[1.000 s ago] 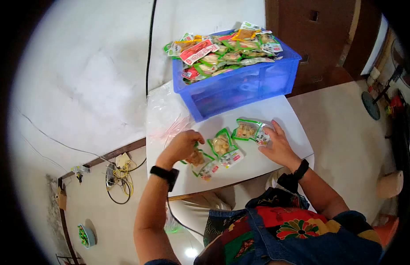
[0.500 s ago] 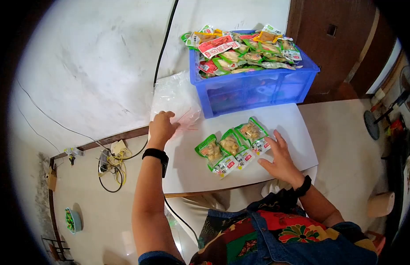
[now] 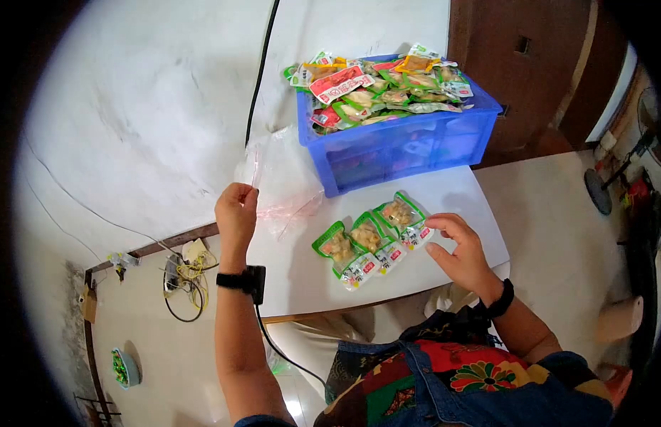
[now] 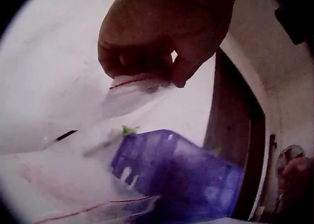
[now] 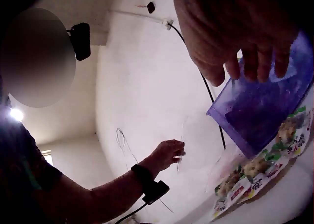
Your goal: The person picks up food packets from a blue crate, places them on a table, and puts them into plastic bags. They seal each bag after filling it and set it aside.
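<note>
My left hand is raised at the table's left edge and pinches a clear zip bag with a red seal line between thumb and fingers. More clear bags with red lines lie below and beside it, against the wall. Three snack packets with green borders and pale food inside lie side by side in a slanted, overlapping row on the white table. Over the right end of that row hovers my right hand, fingers loosely spread and thumb apart, holding nothing.
Behind the packets stands a blue plastic crate, heaped with similar packets. A white wall borders the left side. A black cord hangs from the left wrist camera. The white table has a rounded front edge.
My left hand set its packet beside the other two, moved left to the clear bags and lifted one. The packets now form a tight row. My right hand stays near them.
</note>
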The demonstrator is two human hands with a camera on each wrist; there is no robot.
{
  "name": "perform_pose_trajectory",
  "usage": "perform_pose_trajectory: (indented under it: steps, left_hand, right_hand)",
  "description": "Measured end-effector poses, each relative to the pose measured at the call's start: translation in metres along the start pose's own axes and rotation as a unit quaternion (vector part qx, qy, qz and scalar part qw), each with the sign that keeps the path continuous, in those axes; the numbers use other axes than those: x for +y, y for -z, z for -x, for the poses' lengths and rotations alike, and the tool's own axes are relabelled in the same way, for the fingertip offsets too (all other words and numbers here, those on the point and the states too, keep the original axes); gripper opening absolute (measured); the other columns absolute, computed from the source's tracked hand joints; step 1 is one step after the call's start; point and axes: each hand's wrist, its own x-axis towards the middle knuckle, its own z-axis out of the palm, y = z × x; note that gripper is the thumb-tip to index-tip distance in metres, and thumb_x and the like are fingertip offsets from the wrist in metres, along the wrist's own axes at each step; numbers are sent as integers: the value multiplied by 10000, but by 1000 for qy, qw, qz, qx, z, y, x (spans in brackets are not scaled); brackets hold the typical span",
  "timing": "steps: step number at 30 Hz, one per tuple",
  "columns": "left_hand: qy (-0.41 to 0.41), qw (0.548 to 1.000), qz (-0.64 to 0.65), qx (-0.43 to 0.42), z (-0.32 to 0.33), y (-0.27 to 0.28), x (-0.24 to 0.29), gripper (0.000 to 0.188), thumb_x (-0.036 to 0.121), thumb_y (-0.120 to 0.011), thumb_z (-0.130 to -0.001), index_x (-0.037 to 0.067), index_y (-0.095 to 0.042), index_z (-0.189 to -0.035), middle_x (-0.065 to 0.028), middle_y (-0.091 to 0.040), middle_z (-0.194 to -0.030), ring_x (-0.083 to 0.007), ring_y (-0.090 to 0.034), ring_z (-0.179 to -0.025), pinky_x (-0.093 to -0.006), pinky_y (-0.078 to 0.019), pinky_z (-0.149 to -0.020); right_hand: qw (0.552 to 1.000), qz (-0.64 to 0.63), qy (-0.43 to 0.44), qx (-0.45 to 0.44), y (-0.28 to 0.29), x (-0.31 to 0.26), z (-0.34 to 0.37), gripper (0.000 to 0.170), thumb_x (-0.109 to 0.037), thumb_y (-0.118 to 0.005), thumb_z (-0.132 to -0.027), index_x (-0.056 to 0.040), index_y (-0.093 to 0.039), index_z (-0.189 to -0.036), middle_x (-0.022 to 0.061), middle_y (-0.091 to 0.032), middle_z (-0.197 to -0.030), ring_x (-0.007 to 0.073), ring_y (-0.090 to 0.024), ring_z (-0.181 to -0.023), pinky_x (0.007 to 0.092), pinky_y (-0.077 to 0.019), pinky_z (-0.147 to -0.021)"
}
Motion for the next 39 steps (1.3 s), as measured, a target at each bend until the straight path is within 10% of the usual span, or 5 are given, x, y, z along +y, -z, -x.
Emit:
perform_pose_trajectory:
  steps: [7,12,21,30,39]
  left_hand:
    - [13,966,239,-101,49,22,109,91,17,-665,-766,21,-582,-728,12,-568,-658,-64,-506,-616,-221,-419,-582]
    - [-224,955,129,-143,84,-14,172,191,-16,-701,-632,60,-530,-672,-75,-544,-637,-248,-560,-592,-325,-441,-505]
    - [-343,930,28,-126,102,-55,207,185,49,-701,-633,79,-522,-664,-68,-525,-662,-261,-543,-615,-375,-409,-501]
    - [-85,881,302,-355,93,-73,188,175,33,-680,-756,46,-512,-708,-88,-525,-651,-204,-520,-564,-284,-421,-537]
    - [-373,923,-26,-93,83,-81,211,157,77,-614,-734,93,-471,-795,-70,-521,-674,-247,-549,-623,-350,-413,-536]
  right_hand:
    - [991,-128,-7,-29,-10,-25,2,191,-36,-616,-818,-4,-602,-1006,81,-624,-960,129,-590,-863,255,-474,-758]
    - [932,-357,-64,-21,-22,-37,6,160,-124,-639,-845,13,-617,-923,30,-629,-833,53,-552,-728,222,-474,-631]
    - [913,-379,-144,39,-6,-8,20,148,-106,-594,-876,42,-592,-893,30,-625,-786,58,-560,-722,214,-470,-618]
    - [907,-387,-162,40,4,10,29,141,-111,-569,-887,27,-570,-860,49,-621,-784,83,-595,-731,225,-507,-671]
    - [960,-182,-189,95,16,32,42,291,-127,-653,-784,-15,-536,-1026,96,-551,-947,156,-555,-846,295,-486,-711]
